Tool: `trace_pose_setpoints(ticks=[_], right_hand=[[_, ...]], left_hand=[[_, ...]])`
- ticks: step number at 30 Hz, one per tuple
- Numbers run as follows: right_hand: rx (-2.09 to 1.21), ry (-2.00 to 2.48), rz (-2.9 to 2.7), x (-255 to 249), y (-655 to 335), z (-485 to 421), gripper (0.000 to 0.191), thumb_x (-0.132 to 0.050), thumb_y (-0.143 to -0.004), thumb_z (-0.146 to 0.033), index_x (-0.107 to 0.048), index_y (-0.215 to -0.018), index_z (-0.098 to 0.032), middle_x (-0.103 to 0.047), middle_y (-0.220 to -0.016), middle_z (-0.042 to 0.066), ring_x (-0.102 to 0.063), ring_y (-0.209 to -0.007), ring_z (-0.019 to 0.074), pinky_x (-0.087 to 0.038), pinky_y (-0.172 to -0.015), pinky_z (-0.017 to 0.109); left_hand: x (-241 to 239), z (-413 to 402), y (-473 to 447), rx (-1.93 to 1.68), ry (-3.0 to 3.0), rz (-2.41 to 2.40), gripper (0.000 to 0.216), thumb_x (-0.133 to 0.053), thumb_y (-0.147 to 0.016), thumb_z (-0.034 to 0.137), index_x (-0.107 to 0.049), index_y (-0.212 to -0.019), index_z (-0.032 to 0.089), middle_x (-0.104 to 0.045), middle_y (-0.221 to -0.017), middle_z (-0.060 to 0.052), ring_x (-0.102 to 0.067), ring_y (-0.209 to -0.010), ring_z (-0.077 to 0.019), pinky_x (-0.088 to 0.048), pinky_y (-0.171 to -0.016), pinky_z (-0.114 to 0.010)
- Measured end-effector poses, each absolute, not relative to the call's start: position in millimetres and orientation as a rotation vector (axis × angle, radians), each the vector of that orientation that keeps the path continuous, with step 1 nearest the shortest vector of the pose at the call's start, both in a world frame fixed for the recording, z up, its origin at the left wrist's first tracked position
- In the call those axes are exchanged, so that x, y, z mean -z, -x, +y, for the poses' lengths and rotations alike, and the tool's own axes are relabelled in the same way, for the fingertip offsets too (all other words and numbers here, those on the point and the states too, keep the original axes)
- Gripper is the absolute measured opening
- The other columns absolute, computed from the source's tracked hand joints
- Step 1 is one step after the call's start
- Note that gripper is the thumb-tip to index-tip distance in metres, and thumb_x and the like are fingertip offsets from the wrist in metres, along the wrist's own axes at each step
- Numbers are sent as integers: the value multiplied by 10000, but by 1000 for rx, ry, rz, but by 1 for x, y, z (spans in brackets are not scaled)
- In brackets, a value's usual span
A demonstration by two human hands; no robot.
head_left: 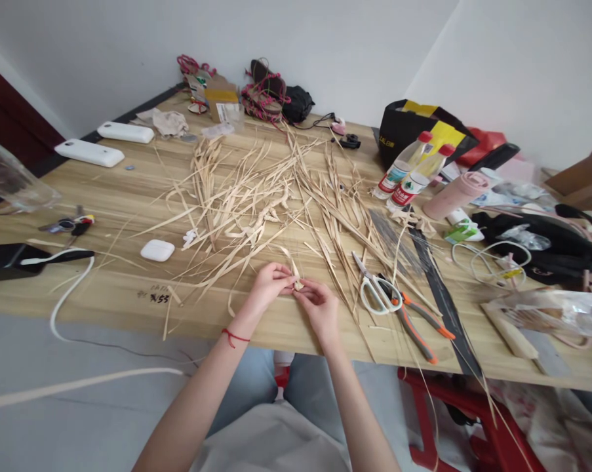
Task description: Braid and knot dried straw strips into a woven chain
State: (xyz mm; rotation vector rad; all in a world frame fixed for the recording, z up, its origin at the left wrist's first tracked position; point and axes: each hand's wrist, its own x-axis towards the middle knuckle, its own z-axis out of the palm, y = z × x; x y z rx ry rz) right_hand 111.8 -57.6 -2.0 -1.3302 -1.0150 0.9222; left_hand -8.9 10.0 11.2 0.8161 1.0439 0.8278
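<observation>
My left hand (pixel 269 286) and my right hand (pixel 319 305) meet over the near edge of the wooden table (pixel 128 295). Both pinch a small folded piece of pale straw (pixel 296 278) between fingertips and thumbs. A red string circles my left wrist. Behind the hands a wide scatter of loose straw strips (pixel 256 196) covers the table's middle. White-handled scissors (pixel 377 288) and orange-handled pliers (pixel 416 321) lie just right of my right hand.
A white earbud case (pixel 157 250) lies to the left, with a white cable (pixel 64 295) hanging off the edge. Two plastic bottles (pixel 408 174), a pink roll (pixel 455 195), a black and yellow bag (pixel 414 128) and clutter fill the right side. A red stool (pixel 473 426) stands below.
</observation>
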Motion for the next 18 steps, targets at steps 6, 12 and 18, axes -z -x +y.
trace_pose_setpoints(ticks=[6,12,18], right_hand=[[-821,1383,-1088,4,-112,-56,277,-681,-680,-312,-687,-925,-181,-655,-978,92,-635,-709,159,-557,-678,317],[-798,1384,-1102,5,-113,-57,251,-655,-714,-294,-675,-936,-179,-668,-906,77,-639,-708,163,-549,-677,313],[-802,1402,-1093,6,-112,-58,276,-640,-733,-276,-645,-988,-170,-678,-840,63,-642,-704,165,-543,-686,317]], left_hand=[[-6,11,9,-822,-834,1044,282,-740,-627,139,-493,-763,138,-638,-649,-10,-650,-610,-147,-555,-603,-284],[-4,11,10,-822,-836,1020,294,-751,-618,164,-496,-761,138,-639,-661,-8,-651,-623,-146,-560,-641,-305],[-5,12,9,-808,-851,1030,274,-743,-628,154,-507,-765,134,-642,-669,-13,-649,-634,-143,-557,-660,-311]])
